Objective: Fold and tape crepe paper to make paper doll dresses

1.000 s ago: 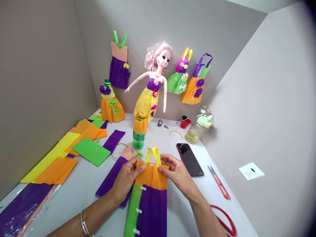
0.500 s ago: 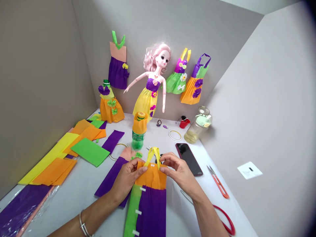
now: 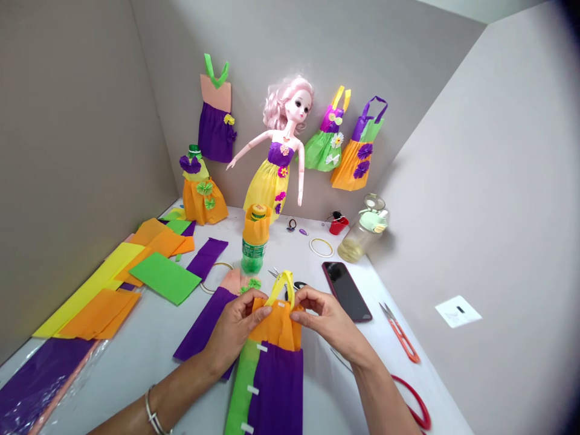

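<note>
Between my hands is a doll dress (image 3: 277, 380) with an orange top, a purple and green skirt, and white tape bits along the seam. A yellow strap (image 3: 283, 284) loops up from its top edge. My left hand (image 3: 238, 323) pinches the top's left corner, close to one strap end. My right hand (image 3: 322, 319) pinches the top's right side by the other strap end. Just beyond stands a green bottle (image 3: 252, 254) wrapped in orange material. Under my left forearm lies a second purple dress (image 3: 206, 329) with a peach top, partly covered.
Coloured sheets (image 3: 165, 278) spread across the left side. A phone (image 3: 347, 291), orange snips (image 3: 401, 335) and red-handled scissors (image 3: 419, 405) lie to the right. At the back are a dressed doll (image 3: 281, 154), wall-hung dresses (image 3: 356, 160) and a water bottle (image 3: 357, 238).
My right hand has shifted slightly left, bringing the dress top's right edge inward so the orange material bunches more. The strap's loop has narrowed a little. My left hand stays put.
</note>
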Demonstrator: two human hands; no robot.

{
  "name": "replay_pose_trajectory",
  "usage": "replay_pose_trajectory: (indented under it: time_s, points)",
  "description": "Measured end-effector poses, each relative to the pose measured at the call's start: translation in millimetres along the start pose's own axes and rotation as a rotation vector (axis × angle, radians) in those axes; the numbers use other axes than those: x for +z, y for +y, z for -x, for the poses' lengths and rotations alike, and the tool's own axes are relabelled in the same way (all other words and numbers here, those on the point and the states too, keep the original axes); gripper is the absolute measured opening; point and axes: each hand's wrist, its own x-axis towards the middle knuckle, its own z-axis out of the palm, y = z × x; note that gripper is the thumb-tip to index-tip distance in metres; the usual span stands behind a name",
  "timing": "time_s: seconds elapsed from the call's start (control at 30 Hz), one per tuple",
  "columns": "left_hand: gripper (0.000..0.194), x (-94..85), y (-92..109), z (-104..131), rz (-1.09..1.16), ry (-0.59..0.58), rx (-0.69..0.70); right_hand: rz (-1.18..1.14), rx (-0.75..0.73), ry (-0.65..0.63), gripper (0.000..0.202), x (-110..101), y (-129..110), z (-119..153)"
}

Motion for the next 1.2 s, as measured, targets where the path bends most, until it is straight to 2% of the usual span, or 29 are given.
replay_pose_trajectory:
  time_s: [0.17,0.33,0.53,0.77,0.9,1.2]
  points:
    - [0.04,0.9,5.8,1.7,-0.029,0.014,-0.014,-0.043,-0.014,-0.022,0.023,0.2,-0.8,0.7]
    - [0.038,0.1,5.8,1.8,-0.036,-0.015,-0.014,-0.068,0.021,-0.048,0.021,0.2,-2.9,1.6]
    - [0.039,0.0,4.2,0.5,0.019,-0.042,-0.037,0.018,-0.01,0.003,0.027,0.2,-6.5,0.9]
    - [0.041,0.3,5.1,-0.3,0.102,-0.074,-0.062,-0.16,0.12,-0.001,0.029,2.0,-4.4,2.2]
    - [0.04,0.4,7.0,-0.1,0.088,-0.07,-0.043,-0.164,0.1,-0.06,0.027,2.3,-4.6,3.0]
    - [0.04,-4.1,3.4,-3.1,0.145,-0.123,-0.055,-0.271,0.101,-0.098,0.023,-1.0,-7.8,6.6]
